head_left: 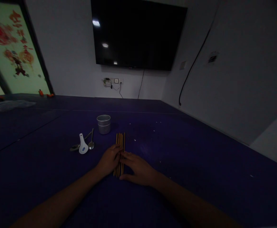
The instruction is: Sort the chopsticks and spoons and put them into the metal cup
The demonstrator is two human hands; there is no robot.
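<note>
Several yellowish-brown chopsticks [120, 139] lie side by side on the dark blue surface, pointing away from me. My left hand [109, 160] rests over their left side, its fingers curled across the middle of the bundle. From the right, my right hand [138, 167] touches the chopsticks with its fingers stretched out and the thumb apart near their close ends. Beyond the bundle stands a grey metal cup [104, 124], upright. To the left lie a white ceramic soup spoon [83, 146] with a blue mark, a metal spoon [91, 145] and another metal utensil [74, 147] partly hidden beneath.
The dark blue surface [188, 148] reaches to the walls, with small white bits scattered on it. A large television [138, 34] hangs on the back wall above sockets [114, 80] and cables. Clear plastic sheeting [10, 106] lies at the far left, near a decorated glass door [12, 47].
</note>
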